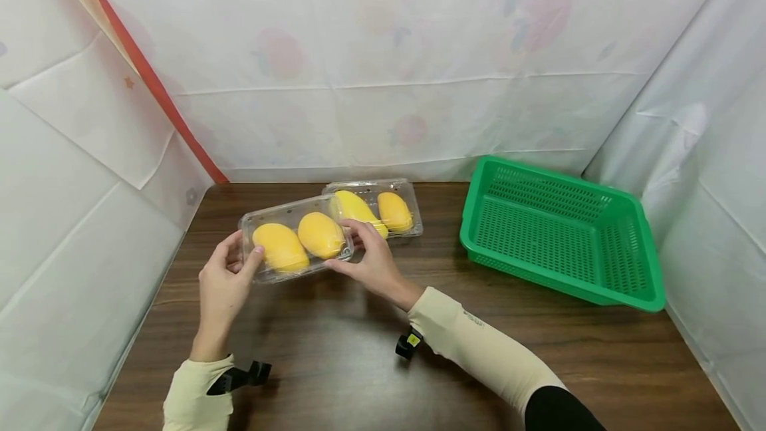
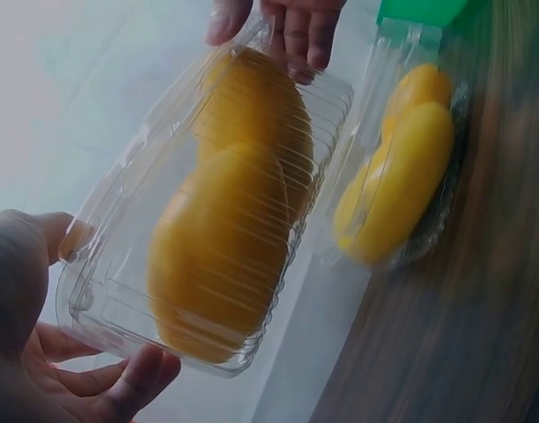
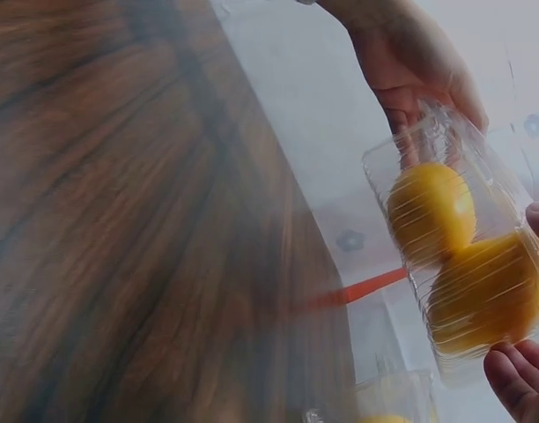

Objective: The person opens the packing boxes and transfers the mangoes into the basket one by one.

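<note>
Two yellow mangoes (image 1: 280, 247) lie inside a clear plastic clamshell box (image 1: 291, 215), which both hands hold above the table. At its left end my left hand (image 1: 225, 283) grips it, thumb on top and fingers underneath. My right hand (image 1: 374, 261) pinches the opposite end between thumb and fingers. In the left wrist view the ribbed side of the held box (image 2: 120, 291) shows, with the fruit pressed close together. Behind it, a second clear box (image 1: 413, 201) sits on the table with a longer yellow mango (image 1: 357, 210) and an orange-yellow one (image 1: 394, 211).
A green perforated plastic basket (image 1: 562, 278) stands at the right of the dark wooden table (image 1: 359, 364). White patterned sheets (image 1: 383, 52) hang at the back and both sides. A red strip (image 1: 149, 72) runs down the left corner.
</note>
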`<state>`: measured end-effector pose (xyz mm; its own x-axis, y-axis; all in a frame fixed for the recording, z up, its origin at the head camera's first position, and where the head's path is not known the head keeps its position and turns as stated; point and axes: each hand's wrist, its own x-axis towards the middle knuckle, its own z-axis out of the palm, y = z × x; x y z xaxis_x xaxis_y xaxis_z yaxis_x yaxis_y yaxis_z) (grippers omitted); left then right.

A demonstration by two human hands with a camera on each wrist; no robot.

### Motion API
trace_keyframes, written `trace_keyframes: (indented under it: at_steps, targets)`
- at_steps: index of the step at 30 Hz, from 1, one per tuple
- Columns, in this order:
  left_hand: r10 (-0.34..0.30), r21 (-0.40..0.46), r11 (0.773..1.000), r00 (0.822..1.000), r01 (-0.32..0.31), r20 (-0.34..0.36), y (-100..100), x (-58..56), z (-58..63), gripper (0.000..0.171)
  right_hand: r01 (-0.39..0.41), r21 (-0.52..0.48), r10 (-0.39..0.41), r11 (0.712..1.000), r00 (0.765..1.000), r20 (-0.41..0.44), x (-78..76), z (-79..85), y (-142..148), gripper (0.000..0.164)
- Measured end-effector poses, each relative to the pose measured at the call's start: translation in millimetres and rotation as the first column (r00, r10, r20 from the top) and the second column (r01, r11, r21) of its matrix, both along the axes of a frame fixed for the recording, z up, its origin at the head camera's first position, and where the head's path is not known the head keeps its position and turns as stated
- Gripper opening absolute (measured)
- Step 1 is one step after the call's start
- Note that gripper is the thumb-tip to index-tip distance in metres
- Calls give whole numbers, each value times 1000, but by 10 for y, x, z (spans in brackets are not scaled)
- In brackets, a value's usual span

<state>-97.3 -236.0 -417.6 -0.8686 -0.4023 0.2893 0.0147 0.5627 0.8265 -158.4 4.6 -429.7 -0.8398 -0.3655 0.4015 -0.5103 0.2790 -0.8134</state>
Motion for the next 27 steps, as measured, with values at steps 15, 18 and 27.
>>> trace_keyframes:
  at_steps: [15, 18, 27]
  targets:
    - [-92, 24, 996, 993, 91, 76, 327, 59, 13, 53, 26, 9, -26, 1000, 999, 42, 156, -10, 416, 68]
    - [-124, 30, 992, 987, 122, 104, 410, 92, 11, 55, 38, 15, -38, 999, 999, 36, 215, -3, 543, 69]
    - [-207, 63, 978, 967, 200, 147, 614, 150, -21, 56, 60, 66, -62, 996, 998, 29, 354, 6, 844, 70]
